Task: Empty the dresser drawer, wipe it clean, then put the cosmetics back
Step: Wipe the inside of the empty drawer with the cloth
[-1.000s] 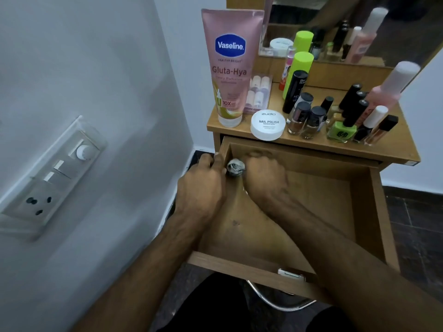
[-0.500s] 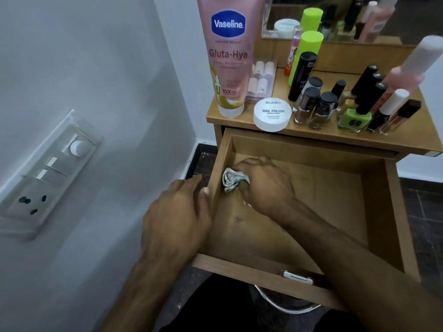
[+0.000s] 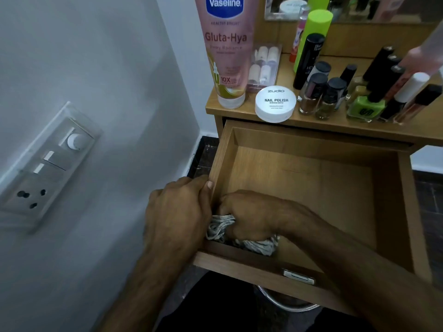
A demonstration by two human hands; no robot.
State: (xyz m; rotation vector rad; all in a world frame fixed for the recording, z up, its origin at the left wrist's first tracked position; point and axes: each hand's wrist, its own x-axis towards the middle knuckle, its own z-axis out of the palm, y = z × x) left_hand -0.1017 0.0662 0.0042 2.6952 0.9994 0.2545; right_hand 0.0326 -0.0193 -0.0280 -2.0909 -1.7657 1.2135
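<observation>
Right hand (image 3: pixel 249 215) fist bunches the cloth (image 3: pixel 221 225) in the drawer's (image 3: pixel 405 192) near-left corner; soft, light, so grip it wadded. Left hand (image 3: pixel 178 209) clamps the left wall, thumb over the rim. Far: cosmetics on the dresser top (image 3: pixel 335 124), small glass bottles (image 3: pixel 311 97), likely tippy, take them by the body.

Tall pink plastic lotion tube (image 3: pixel 225 51) stood cap-down on wooden dresser surface (image 3: pixel 239 111): blue badge read "Vaseline", below it "HEALTHY BRIGHT", "Gluta-Hya", fainter "Dewy Radiance", "10X" near bottom; smaller print blurred. Round white flat tub (image 3: pixel 275 104) just beside tube read "zudio", "NAIL POLISH", "REMOVER WIPES"; finer lines unreadable. Tall black tube (image 3: pixel 308 59) bore white lettering, too blurred to read.
</observation>
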